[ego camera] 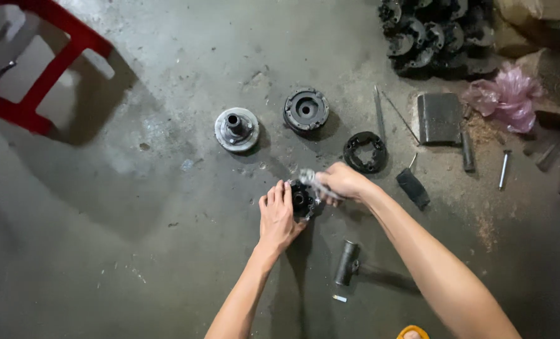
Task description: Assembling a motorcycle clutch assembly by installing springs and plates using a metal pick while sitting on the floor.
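- The step in hand looks like work on a small dark round part [300, 199] that sits on the grey concrete floor [167, 188], just in front of the person.
- The left hand [277, 216] lies flat against the part's left side, fingers straight and spread over its rim; its grip is open, pressing and steadying rather than clasping.
- The right hand [342, 181] is closed around a small shiny metal tool [310, 177], blurred so its kind cannot be told, with its end at the top of the part.
- By my judgement the next move calls for the left hand to keep the part from turning or sliding while the right hand bears on the tool; a slip on the oily-looking metal seems the main risk.
- The part is black, wheel-shaped, with a round bore at its centre; much of it is hidden by the two hands.
- Nearby on the floor lie similar pieces: a silver hub with a raised centre tube [236, 129], a black disc with a central hole [305, 110], and a black ring with cut-outs [365, 152].
- Below the hands lies a short dark cylinder [347, 262]; to the right, a small black block [413, 188].
- Farther off are a pile of black parts [437, 34], a flat dark metal plate [439, 117], a crumpled pink bag [506, 97] and a red stool [47, 69].
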